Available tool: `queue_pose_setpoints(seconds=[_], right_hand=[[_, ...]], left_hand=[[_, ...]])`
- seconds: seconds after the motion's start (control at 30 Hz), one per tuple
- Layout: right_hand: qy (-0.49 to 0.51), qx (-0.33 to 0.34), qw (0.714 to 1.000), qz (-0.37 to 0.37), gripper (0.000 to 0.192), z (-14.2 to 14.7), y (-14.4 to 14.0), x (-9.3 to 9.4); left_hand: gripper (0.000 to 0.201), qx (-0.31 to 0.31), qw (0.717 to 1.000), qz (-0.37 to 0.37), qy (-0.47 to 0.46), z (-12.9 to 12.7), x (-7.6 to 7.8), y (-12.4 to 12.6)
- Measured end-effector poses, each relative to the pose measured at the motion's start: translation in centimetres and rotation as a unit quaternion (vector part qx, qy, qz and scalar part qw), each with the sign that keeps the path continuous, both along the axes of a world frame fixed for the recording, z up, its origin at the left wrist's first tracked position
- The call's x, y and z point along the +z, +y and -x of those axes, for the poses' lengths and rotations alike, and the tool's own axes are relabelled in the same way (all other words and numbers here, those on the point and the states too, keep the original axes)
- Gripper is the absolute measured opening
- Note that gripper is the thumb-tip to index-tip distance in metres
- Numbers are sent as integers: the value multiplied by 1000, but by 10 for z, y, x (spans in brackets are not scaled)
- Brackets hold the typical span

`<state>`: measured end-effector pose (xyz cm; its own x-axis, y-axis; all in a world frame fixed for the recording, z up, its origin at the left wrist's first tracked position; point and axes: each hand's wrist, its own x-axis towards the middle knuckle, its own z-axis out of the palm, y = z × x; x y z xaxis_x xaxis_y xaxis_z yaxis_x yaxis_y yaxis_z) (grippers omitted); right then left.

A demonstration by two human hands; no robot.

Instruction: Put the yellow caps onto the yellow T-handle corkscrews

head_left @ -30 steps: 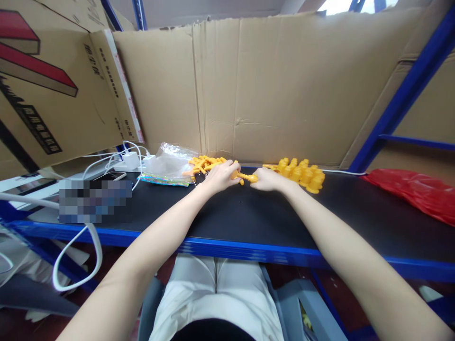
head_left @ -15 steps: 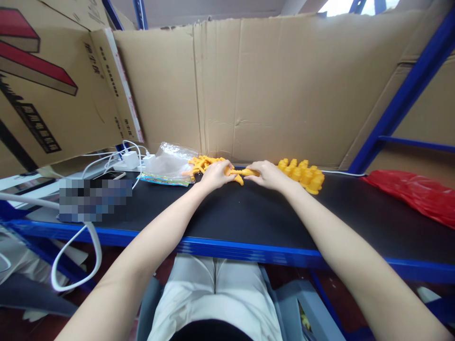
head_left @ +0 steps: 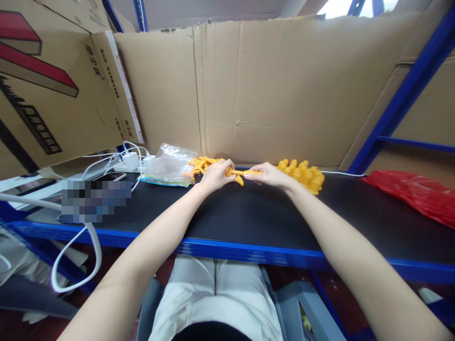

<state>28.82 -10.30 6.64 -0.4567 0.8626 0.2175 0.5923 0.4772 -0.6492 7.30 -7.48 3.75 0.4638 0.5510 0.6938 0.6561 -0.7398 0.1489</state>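
Note:
Both my hands are closed on a small orange-yellow piece (head_left: 239,173) held just above the black tabletop, its thin neck stretching between them. Its exact kind is not clear, and a curved end (head_left: 239,180) hangs below my left fingers. My left hand (head_left: 217,174) grips the left part. My right hand (head_left: 266,174) pinches the right end between thumb and fingers. Behind my left hand lies a heap of branching orange pieces (head_left: 199,165). Right of my right hand stands a cluster of several knobbed yellow pieces (head_left: 304,175), partly hidden by that hand.
A clear plastic bag (head_left: 167,163) with a coloured edge lies left of the heap. White cables and chargers (head_left: 130,160) are farther left. A red plastic bag (head_left: 408,192) lies at right. Cardboard (head_left: 284,90) walls the back; a blue rail (head_left: 249,251) edges the table.
My right hand has turned slightly and its fingers have shifted along the orange-yellow piece, showing more of its right part. My left hand stays almost still.

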Motion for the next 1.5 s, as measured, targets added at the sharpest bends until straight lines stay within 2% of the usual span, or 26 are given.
queue_pose_setpoints(seconds=[0.13, 0.37, 0.57, 0.73, 0.87, 1.0, 1.1, 1.17, 1.3, 1.4, 1.5], right_hand=[[73, 37, 994, 68, 42, -1, 4, -5], [184, 59, 960, 202, 40, 1, 7, -11], [208, 58, 945, 247, 37, 1, 5, -11], [241, 30, 948, 204, 31, -1, 11, -13], [329, 12, 925, 188, 31, -7, 12, -11], [371, -4, 917, 146, 30, -14, 15, -7], [407, -81, 906, 77, 30, -25, 24, -6], [429, -158, 889, 12, 30, -34, 33, -6], [425, -285, 852, -110, 31, -52, 48, -12], [400, -328, 848, -117, 36, -57, 54, -21], [341, -349, 869, -85, 40, -59, 57, -33]], left_hand=[[18, -4, 1000, 2, 3, -1, 1, -2], [18, 10, 1000, 8, 10, -2, 1, -4], [18, 22, 999, 17, 22, -5, 4, -9], [21, 75, 997, 22, 28, -5, 4, -8], [29, 133, 990, 38, 1, -1, 1, -5], [50, 99, 994, 45, -24, 0, -1, -4], [61, 81, 995, 45, -39, 0, -2, -2], [52, 73, 996, 45, -7, 1, -4, 0], [30, 63, 986, 87, 128, 2, -8, 4], [32, 67, 966, 146, 203, 1, -12, 4], [37, 71, 959, 170, 217, 0, -15, 4]])
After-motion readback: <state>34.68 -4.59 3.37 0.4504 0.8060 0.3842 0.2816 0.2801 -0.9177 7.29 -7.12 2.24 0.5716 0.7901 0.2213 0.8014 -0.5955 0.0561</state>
